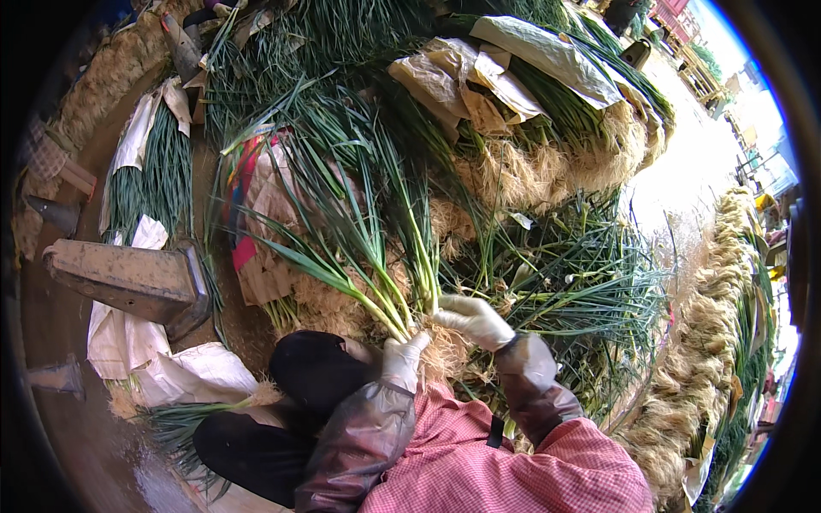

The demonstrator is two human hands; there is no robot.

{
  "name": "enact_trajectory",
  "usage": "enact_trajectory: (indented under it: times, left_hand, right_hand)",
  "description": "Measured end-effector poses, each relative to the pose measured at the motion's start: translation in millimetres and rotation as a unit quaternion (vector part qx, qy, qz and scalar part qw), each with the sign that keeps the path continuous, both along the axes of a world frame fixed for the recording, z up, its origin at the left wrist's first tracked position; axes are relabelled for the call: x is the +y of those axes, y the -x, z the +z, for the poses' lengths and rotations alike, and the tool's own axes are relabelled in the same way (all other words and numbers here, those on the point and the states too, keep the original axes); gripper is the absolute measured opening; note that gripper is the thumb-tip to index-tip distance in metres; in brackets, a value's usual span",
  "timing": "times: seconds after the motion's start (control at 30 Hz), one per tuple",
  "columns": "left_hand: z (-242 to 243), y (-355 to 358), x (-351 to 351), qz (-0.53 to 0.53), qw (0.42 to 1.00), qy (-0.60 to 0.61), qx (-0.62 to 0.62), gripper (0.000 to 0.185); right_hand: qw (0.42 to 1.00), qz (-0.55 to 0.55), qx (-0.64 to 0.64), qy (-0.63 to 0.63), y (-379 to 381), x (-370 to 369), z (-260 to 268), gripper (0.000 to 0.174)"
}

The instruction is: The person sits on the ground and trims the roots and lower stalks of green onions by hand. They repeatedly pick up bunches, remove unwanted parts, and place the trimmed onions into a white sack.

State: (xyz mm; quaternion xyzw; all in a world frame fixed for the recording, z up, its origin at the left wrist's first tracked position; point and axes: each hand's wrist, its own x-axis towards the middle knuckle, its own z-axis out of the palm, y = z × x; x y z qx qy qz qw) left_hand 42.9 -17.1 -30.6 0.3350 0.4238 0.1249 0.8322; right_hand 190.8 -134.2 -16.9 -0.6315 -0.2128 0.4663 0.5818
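Both my hands wear pale gloves. My left hand (pixel 404 362) is closed around the lower stalks of several green onions (pixel 385 282), whose leaves fan up and away from me. Their tan roots (pixel 446 353) hang between my hands. My right hand (pixel 478 322) touches the base of another part of the bunch with its fingertips; whether it grips a stalk is hard to tell. Just beyond lies a bundle in brown paper (pixel 282 211) with a pink and blue band. Loose leaves and stalks (pixel 577 288) are heaped to the right.
Paper-wrapped onion bundles (pixel 545 61) are piled ahead. A long row of roots (pixel 693 359) runs along the right. On the left are a muddy traffic cone (pixel 128 279), another wrapped bundle (pixel 157 167) and white paper (pixel 192 375). Part of another person (pixel 224 8) shows at the top left.
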Motion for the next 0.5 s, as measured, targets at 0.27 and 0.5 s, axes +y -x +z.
enact_trajectory:
  times: [0.27, 0.5]
  left_hand:
    - [-6, -1, -5, -0.032, 0.999, 0.003, -0.007, 0.029]
    - [-33, 0, 7, 0.034, 0.995, 0.043, -0.086, 0.028]
  right_hand:
    - [0.925, 0.157, -0.345, 0.007, -1, 25, 14, 0.014]
    - [0.927, 0.311, -0.181, -0.104, 16, 0, 79, 0.010]
